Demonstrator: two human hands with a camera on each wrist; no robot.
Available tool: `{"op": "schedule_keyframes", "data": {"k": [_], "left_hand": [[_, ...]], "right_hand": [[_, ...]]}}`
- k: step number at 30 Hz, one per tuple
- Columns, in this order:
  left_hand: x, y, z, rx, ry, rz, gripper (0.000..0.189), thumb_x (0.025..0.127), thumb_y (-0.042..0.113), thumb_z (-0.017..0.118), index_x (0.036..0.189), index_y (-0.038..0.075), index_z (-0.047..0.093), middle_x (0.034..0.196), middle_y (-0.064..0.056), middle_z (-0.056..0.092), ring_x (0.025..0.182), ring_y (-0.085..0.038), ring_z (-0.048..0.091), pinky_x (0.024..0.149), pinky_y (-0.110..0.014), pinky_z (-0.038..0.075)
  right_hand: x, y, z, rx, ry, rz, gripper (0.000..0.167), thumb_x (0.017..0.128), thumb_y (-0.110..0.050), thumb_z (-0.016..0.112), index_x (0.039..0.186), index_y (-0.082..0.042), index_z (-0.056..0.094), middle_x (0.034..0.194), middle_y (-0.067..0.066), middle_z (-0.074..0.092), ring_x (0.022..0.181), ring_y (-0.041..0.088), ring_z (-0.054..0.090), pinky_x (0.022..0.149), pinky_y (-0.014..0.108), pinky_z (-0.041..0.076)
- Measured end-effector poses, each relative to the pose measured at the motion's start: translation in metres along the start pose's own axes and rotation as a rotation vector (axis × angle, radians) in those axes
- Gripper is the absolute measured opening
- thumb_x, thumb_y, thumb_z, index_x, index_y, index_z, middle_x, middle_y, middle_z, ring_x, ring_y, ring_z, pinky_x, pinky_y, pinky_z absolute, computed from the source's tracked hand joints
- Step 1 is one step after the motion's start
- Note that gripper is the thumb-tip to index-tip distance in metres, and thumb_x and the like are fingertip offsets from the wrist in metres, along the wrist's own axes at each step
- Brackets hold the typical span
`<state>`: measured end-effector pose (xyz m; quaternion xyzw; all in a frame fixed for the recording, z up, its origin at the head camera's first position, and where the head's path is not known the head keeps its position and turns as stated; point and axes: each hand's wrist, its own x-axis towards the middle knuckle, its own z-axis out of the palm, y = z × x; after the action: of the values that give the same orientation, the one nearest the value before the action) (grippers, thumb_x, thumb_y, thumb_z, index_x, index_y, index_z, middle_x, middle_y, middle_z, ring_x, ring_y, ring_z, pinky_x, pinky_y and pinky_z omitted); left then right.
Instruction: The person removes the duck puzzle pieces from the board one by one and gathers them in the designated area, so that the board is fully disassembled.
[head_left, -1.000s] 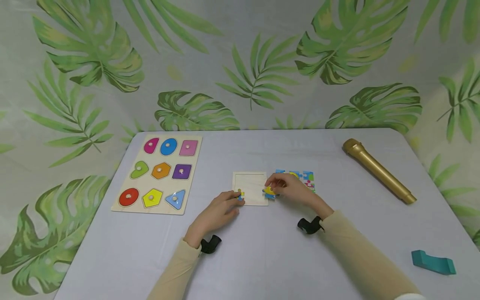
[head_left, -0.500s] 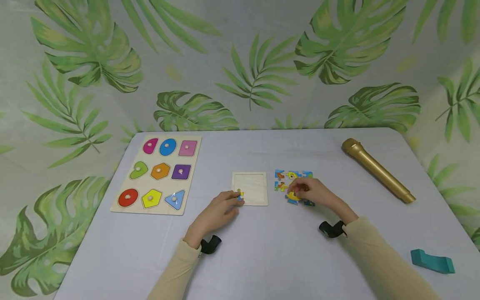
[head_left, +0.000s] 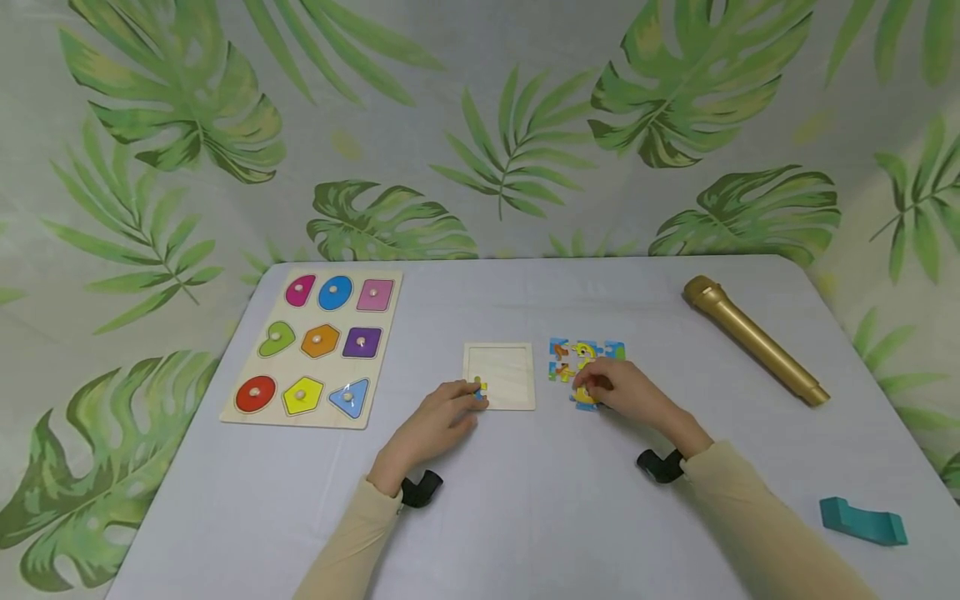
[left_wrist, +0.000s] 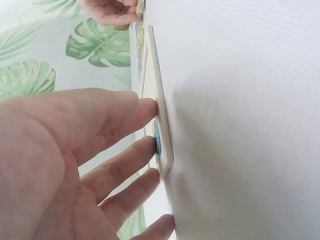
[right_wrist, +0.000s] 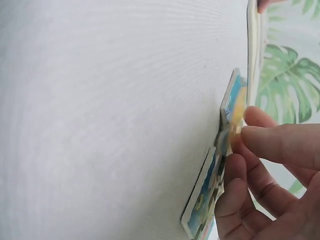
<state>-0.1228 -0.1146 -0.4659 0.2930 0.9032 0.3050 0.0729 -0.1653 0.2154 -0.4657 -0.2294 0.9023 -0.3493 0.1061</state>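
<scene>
In the head view my left hand (head_left: 438, 417) rests at the near left corner of a square wooden puzzle frame (head_left: 517, 392). Its fingertips press a small blue and yellow jigsaw piece (head_left: 481, 388) inside that corner; the left wrist view shows fairly straight fingers, with the piece (left_wrist: 157, 140) partly covered. To the right, my right hand (head_left: 626, 392) pinches a yellow and blue jigsaw piece (head_left: 583, 397) at the near side of the loose pieces. The right wrist view shows the thumb and a finger on this piece (right_wrist: 239, 107), which is blurred there. Other jigsaw pieces (head_left: 561, 350) lie just beyond, some hidden under the hand.
A wooden board (head_left: 386, 350) with colourful knobbed shapes lies at the left. At the back right is a gold microphone (head_left: 757, 342). A curved teal block (head_left: 862, 522) sits at the near right of the white-covered table (head_left: 525, 517).
My right hand has moved right with the yellow and blue piece, from the frame's right edge to the loose pieces, and barely shifted since. My left hand has stayed at the frame's corner.
</scene>
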Motion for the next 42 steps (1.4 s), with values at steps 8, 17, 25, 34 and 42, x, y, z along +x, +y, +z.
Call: {"op": "schedule_keyframes", "data": {"k": [8, 17, 25, 34, 42], "left_hand": [[-0.003, -0.006, 0.000, 0.016, -0.020, 0.008, 0.030, 0.095, 0.012, 0.059, 0.123, 0.005, 0.064, 0.143, -0.015, 0.043, 0.133, -0.034, 0.036, 0.108, -0.046, 0.029], [-0.008, -0.012, -0.006, 0.047, -0.025, -0.001, 0.027, 0.094, 0.012, 0.060, 0.120, 0.010, 0.068, 0.144, -0.017, 0.041, 0.133, -0.035, 0.035, 0.107, -0.050, 0.030], [-0.010, -0.015, -0.008, 0.050, -0.046, -0.012, 0.029, 0.095, 0.012, 0.060, 0.122, 0.012, 0.068, 0.147, -0.016, 0.039, 0.134, -0.036, 0.034, 0.107, -0.051, 0.029], [-0.010, -0.012, -0.010, 0.047, -0.030, -0.003, 0.028, 0.093, 0.010, 0.061, 0.120, 0.009, 0.068, 0.145, -0.018, 0.041, 0.133, -0.039, 0.035, 0.106, -0.054, 0.029], [-0.009, -0.012, -0.009, 0.051, -0.032, -0.004, 0.028, 0.094, 0.011, 0.061, 0.121, 0.010, 0.068, 0.145, -0.018, 0.041, 0.133, -0.040, 0.034, 0.106, -0.054, 0.028]], "right_hand": [[0.015, -0.015, 0.011, 0.108, 0.040, -0.080, 0.017, 0.086, 0.006, 0.062, 0.100, -0.003, 0.068, 0.093, 0.004, 0.064, 0.083, 0.017, 0.056, 0.072, 0.029, 0.049], [0.050, -0.049, 0.041, 0.185, -0.002, -0.124, 0.022, 0.085, 0.009, 0.057, 0.101, -0.001, 0.066, 0.095, 0.007, 0.065, 0.084, 0.018, 0.057, 0.086, 0.044, 0.046], [0.071, -0.074, 0.066, 0.167, -0.074, -0.126, 0.023, 0.084, 0.007, 0.056, 0.104, 0.001, 0.064, 0.101, 0.009, 0.065, 0.083, 0.016, 0.057, 0.075, 0.027, 0.049], [0.080, -0.085, 0.074, 0.173, -0.057, -0.125, 0.026, 0.080, 0.011, 0.056, 0.102, 0.000, 0.064, 0.089, 0.007, 0.061, 0.079, 0.015, 0.053, 0.072, 0.027, 0.047], [0.083, -0.083, 0.078, 0.166, -0.018, -0.194, 0.029, 0.080, 0.013, 0.054, 0.103, -0.001, 0.066, 0.091, 0.008, 0.057, 0.080, 0.018, 0.054, 0.073, 0.027, 0.048]]}}
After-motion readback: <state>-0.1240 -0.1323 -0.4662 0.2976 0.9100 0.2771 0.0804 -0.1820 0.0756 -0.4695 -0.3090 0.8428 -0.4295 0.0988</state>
